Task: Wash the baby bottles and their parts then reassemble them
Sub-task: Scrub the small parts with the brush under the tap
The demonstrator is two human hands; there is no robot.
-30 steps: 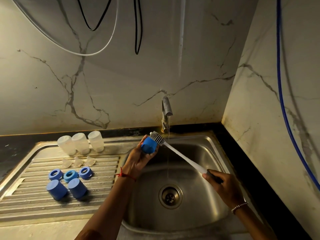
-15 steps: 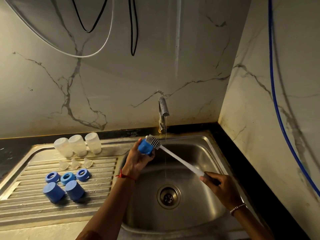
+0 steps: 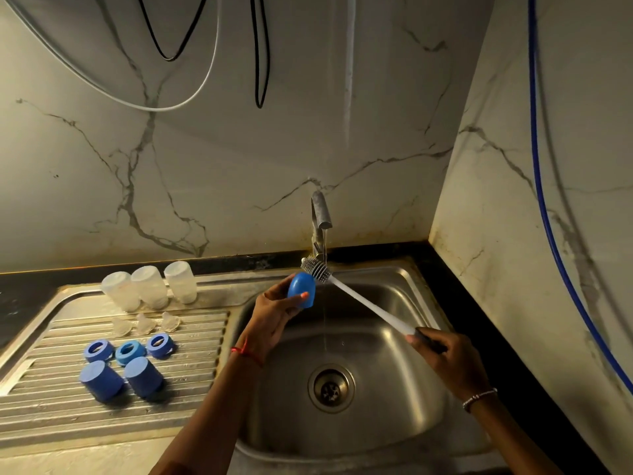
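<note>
Head view: over the sink (image 3: 394, 279), the left hand's (image 3: 270, 313) fingers grip the blue cap (image 3: 301, 289), now turned dome-forward. The bottle brush (image 3: 363, 306), clasped in the right hand (image 3: 445, 361), has shifted from the cap's mouth to its outside under the tap (image 3: 320, 214). Inside scrubbing is probably done.

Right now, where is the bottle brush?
In the head view, the bottle brush slants over the sink basin: the right hand grips its handle, and its bristles sit under the faucet, beside the blue cap held in the left hand.

Blue cap (image 3: 301, 289) tilted over sink (image 3: 376, 303); three clear bottles (image 3: 149, 286) apparently inverted.
</note>
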